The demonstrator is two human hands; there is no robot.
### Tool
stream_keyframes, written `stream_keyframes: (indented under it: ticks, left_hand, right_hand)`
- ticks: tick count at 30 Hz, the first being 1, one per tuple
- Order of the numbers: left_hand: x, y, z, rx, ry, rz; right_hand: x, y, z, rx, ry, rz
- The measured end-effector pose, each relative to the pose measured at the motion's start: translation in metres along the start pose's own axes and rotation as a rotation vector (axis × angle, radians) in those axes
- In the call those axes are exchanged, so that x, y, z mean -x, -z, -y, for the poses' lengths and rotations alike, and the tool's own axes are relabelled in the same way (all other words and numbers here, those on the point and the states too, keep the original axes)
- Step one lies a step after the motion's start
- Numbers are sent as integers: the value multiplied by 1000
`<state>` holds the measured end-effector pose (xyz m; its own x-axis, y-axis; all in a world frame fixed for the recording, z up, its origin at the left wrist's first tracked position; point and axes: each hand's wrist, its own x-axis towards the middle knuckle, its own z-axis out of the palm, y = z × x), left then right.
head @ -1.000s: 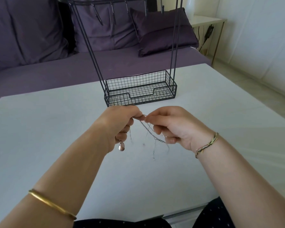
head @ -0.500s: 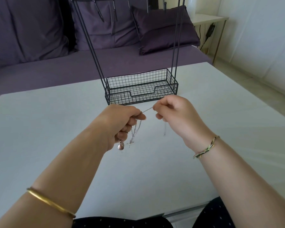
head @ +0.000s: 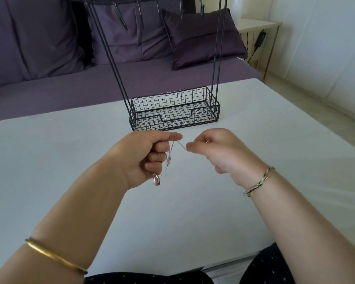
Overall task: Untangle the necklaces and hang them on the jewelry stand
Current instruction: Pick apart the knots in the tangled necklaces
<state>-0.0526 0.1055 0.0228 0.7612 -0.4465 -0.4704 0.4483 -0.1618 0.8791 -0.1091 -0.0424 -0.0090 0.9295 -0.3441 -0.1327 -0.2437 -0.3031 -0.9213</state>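
Thin silver necklace chains (head: pixel 169 158) hang tangled between my two hands above the white table (head: pixel 49 160). My left hand (head: pixel 146 158) pinches the bundle at its top, and a pink drop pendant (head: pixel 156 179) dangles under its fingers. My right hand (head: pixel 215 148) is closed on one chain strand, stretched a short way to the right of the left thumb. The black wire jewelry stand (head: pixel 174 111) rises just behind both hands, with a mesh basket base and a hook bar (head: pixel 139 5) at the top edge of the view. No necklace hangs on its hooks.
A purple sofa (head: pixel 70 85) with cushions runs behind the table. A small white side table (head: pixel 256 25) with a cable stands at the back right, next to a pale wall. My dark dotted clothing shows at the bottom edge.
My right hand has pulled away to the right, drawing one strand out of the bundle. The left hand kept its pinch, and the loose chain ends now hang closer to it.
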Motion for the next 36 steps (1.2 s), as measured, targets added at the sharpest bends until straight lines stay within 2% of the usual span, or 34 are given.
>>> stream_keyframes:
  ticks: [3,8,12,18,25,30,36]
  left_hand:
    - [2,0,-2,38,16,38]
    - [5,-1,-4,77,34,99]
    - [6,1,-5,87,40,133]
    - [6,1,-5,64,37,106]
    - [5,-1,-2,-77,25,41]
    - [5,-3,-1,-135,-8,4]
    - [5,-3,-1,-137,-22,-23]
  right_hand:
    - [0,-3,1,-87,-17,58]
    - [3,-11,4,-217,-21,253]
    - [1,-13,3,-205,1,174]
    - [-3,-6,2,-282,3,-64]
    - [-5,-5,1,-351,66,-214]
    - [-4,-3,1,-337,16,-194]
    - [-1,-7,1,-151,-19,-105]
